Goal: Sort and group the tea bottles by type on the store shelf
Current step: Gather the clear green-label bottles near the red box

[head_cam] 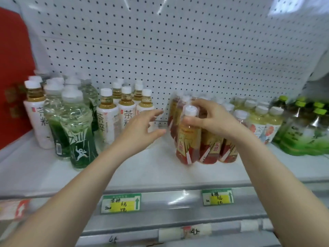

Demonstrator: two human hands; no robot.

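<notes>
A: Start big. What carries everything?

B: The shelf (160, 168), with a pegboard (178, 41) behind it. Bottles stand along it in clusters: green bottles (78, 132) at the left with one white bottle (36, 114) mixed in behind them, more white ones (108, 118) next, then a gap, then red bottles (210, 148), then pale bottles (263, 120), and a green pack (306, 132) at the far right.

A: And the hands?

B: The right hand (210, 116) is on the front red bottle (188, 139). Its fingers (201, 104) and thumb curl around the neck just under the white cap (190, 110), closed on it. The left hand (142, 129) hovers in the gap between the white and red groups, fingers spread and holding nothing.

A: Which way does that bottle lie?

B: It is nearly upright, long axis vertical, leaning a little, base at the shelf. I can't tell whether the base is resting or just lifted. It touches the other red bottles beside and behind it.

A: So what does the next move turn on?

B: The bottle hangs straight below the right fingers, so that hand is plainly the nearer. The empty left hand is just to the bottle's left, level with its body, well placed to steady it, I'd judge.

A: Anything smaller?

B: Price tags (121, 203) on the shelf's front rail.
</notes>
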